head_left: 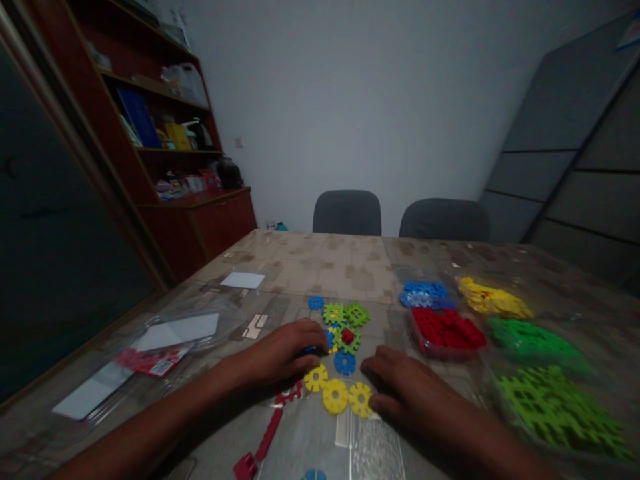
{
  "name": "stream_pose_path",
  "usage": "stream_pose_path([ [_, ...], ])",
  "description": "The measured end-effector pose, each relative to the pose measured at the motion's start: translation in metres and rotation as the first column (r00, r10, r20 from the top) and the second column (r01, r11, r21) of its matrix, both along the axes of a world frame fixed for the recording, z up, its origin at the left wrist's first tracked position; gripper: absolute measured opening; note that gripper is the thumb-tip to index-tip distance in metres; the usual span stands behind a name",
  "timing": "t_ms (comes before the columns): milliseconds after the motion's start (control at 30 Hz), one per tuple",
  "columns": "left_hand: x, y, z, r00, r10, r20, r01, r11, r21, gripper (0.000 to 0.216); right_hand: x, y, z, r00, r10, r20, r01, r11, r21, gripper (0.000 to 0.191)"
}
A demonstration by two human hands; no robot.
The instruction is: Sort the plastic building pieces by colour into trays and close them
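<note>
My left hand (pixel 295 348) is curled on the table around a dark blue plastic piece (pixel 312 349), mostly hidden between thumb and fingers. Across from it, my right hand (pixel 393 380) rests with thumb and fingers apart, holding nothing, its thumb close to a yellow notched disc (pixel 361 399). Two more yellow discs (pixel 335 397) lie between the hands. Just behind them is a blue notched disc (pixel 345 363). Lime green lattice pieces (pixel 334 313) form a cluster farther back, with a small red block (pixel 347 337) on one. A red toothed strip (pixel 289 393) lies below my left hand.
On the right stand clear boxes of red pieces (pixel 447 330), blue pieces (pixel 425 293), yellow pieces (pixel 493 298) and green pieces (pixel 560 400). White cards (pixel 177 332) and clear lids lie left. A red bar (pixel 269 433) is near the front. Two grey chairs (pixel 347 212) stand beyond.
</note>
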State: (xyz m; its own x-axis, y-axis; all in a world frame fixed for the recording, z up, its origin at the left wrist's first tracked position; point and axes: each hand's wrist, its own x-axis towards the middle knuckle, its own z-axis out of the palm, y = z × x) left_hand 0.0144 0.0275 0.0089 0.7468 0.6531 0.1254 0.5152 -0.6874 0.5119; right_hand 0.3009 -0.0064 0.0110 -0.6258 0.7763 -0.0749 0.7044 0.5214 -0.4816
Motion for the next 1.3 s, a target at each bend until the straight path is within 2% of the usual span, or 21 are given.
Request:
stream_pose_path([
  [100, -0.003, 0.004, -0.007, 0.999, 0.032, 0.009, -0.032, 0.999, 0.029, 0.022, -0.006, -0.001, -0.007, 0.999, -0.029, 0.012, 0.029, 0.999, 0.015, 0.041],
  [200, -0.005, 0.007, -0.011, 0.997, 0.077, 0.023, -0.077, 0.996, 0.037, 0.029, -0.006, 0.005, -0.017, 1.000, -0.015, -0.015, 0.015, 0.999, 0.047, 0.047],
  [333, -0.002, 0.008, -0.012, 0.992, 0.120, 0.021, -0.120, 0.993, -0.001, 0.041, -0.006, 0.015, -0.031, 0.993, -0.003, -0.117, 0.015, 0.995, 0.098, 0.031],
  [467, 0.009, 0.005, -0.011, 0.993, 0.118, 0.002, -0.118, 0.993, -0.004, 0.043, -0.009, 0.020, -0.038, 0.992, -0.003, -0.126, 0.022, 0.988, 0.152, 0.017],
  [600, 0.018, 0.006, -0.012, 0.989, 0.144, -0.030, -0.143, 0.989, 0.029, 0.018, -0.010, 0.019, -0.040, 0.993, 0.018, -0.119, 0.005, 0.982, 0.187, 0.016],
  [733, 0.016, 0.010, -0.010, 0.986, 0.152, -0.068, -0.150, 0.988, 0.028, 0.013, -0.010, 0.019, -0.040, 0.994, 0.028, -0.109, -0.005, 0.978, 0.210, 0.015],
  [867, 0.012, 0.011, -0.006, 0.980, 0.162, -0.119, -0.164, 0.986, -0.011, 0.030, -0.012, 0.017, -0.039, 0.997, 0.029, -0.078, -0.010, 0.972, 0.233, 0.016],
  [967, 0.014, 0.008, -0.005, 0.969, 0.197, -0.147, -0.206, 0.977, -0.047, 0.034, -0.013, 0.016, -0.039, 0.999, 0.018, -0.047, -0.006, 0.969, 0.248, 0.017],
  [1067, 0.016, 0.008, -0.007, 0.966, 0.242, -0.090, -0.250, 0.963, -0.101, 0.030, -0.014, 0.015, -0.039, 1.000, 0.012, -0.014, -0.008, 0.966, 0.259, 0.019],
  [1133, 0.015, 0.011, -0.008, 0.967, 0.252, -0.031, -0.254, 0.958, -0.130, 0.019, -0.015, 0.014, -0.039, 1.000, 0.007, 0.001, -0.007, 0.964, 0.265, 0.020],
  [1200, 0.011, 0.019, -0.007, 0.963, 0.271, 0.008, -0.267, 0.954, -0.135, 0.009, -0.015, 0.013, -0.039, 1.000, -0.002, 0.018, -0.003, 0.963, 0.271, 0.020],
  [1300, 0.000, 0.038, -0.004, 0.940, 0.337, 0.054, -0.329, 0.937, -0.121, 0.009, -0.016, 0.011, -0.039, 0.999, -0.014, 0.045, 0.000, 0.957, 0.290, 0.021],
])
